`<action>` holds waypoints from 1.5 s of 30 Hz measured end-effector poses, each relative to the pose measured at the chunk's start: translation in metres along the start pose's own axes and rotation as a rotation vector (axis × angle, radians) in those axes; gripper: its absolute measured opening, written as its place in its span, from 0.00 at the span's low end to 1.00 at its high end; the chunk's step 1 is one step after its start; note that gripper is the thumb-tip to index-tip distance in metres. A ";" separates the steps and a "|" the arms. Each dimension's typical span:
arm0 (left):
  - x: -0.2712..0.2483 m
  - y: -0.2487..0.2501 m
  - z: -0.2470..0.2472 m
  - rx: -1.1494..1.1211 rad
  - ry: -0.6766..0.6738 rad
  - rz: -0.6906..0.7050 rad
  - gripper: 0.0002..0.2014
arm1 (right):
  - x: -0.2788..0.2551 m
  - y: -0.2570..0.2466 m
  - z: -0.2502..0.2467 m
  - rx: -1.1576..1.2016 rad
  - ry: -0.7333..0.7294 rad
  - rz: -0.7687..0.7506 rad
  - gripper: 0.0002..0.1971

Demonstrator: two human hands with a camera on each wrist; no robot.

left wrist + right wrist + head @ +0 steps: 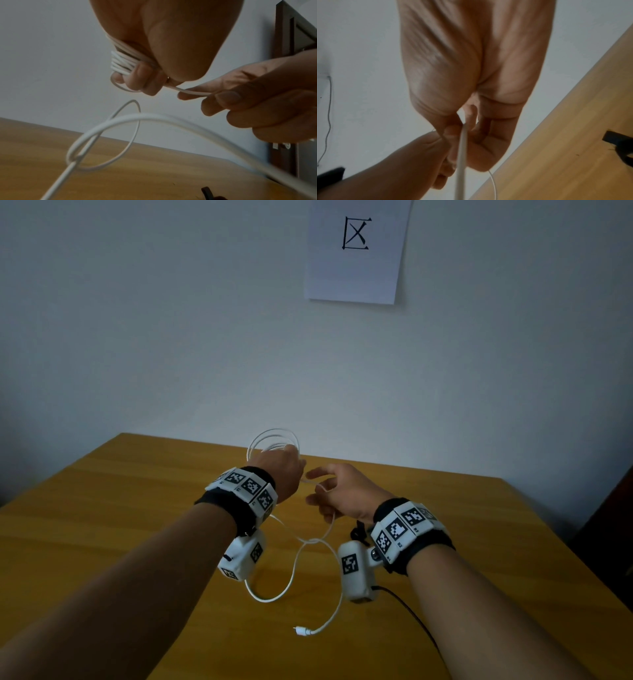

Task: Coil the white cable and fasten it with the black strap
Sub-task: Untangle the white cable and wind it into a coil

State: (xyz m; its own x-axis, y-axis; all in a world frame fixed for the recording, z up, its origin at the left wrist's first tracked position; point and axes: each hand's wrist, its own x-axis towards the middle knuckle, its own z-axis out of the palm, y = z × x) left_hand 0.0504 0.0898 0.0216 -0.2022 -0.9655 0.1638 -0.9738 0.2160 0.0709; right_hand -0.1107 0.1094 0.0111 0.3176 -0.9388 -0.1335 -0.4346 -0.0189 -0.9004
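My left hand (286, 470) is raised above the table and grips several gathered loops of the white cable (274, 440); in the left wrist view the bundled turns (120, 62) sit under its curled fingers. Just to its right, my right hand (337, 491) pinches the free run of cable (192, 92) between thumb and fingers. The loose tail (296, 570) hangs down in a loop and ends in a white plug (301, 631) on the table. The black strap (358, 531) lies on the table under my right wrist, also seen as the strap (619, 144).
The wooden table (102, 508) runs back to a pale wall; its right edge (565, 549) falls off beside dark furniture (291, 40). A sheet of paper (356, 251) hangs on the wall. A thin black wire (411, 614) trails from my right wrist camera.
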 end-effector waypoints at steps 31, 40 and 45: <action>-0.003 -0.003 -0.014 -2.027 -0.675 0.159 0.19 | 0.015 0.005 -0.002 -0.232 0.359 -0.291 0.17; -0.004 0.016 -0.019 -2.222 -0.384 0.093 0.21 | 0.007 0.002 0.001 -0.225 0.279 -0.216 0.19; -0.006 0.023 -0.025 -2.186 -0.316 0.232 0.22 | 0.007 0.011 0.005 -0.300 0.234 -0.301 0.09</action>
State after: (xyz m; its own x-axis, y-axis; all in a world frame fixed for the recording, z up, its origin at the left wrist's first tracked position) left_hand 0.0320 0.1036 0.0465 -0.4871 -0.8429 0.2286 0.6129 -0.1434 0.7771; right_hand -0.1091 0.1041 -0.0020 0.2832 -0.9280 0.2420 -0.5877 -0.3673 -0.7209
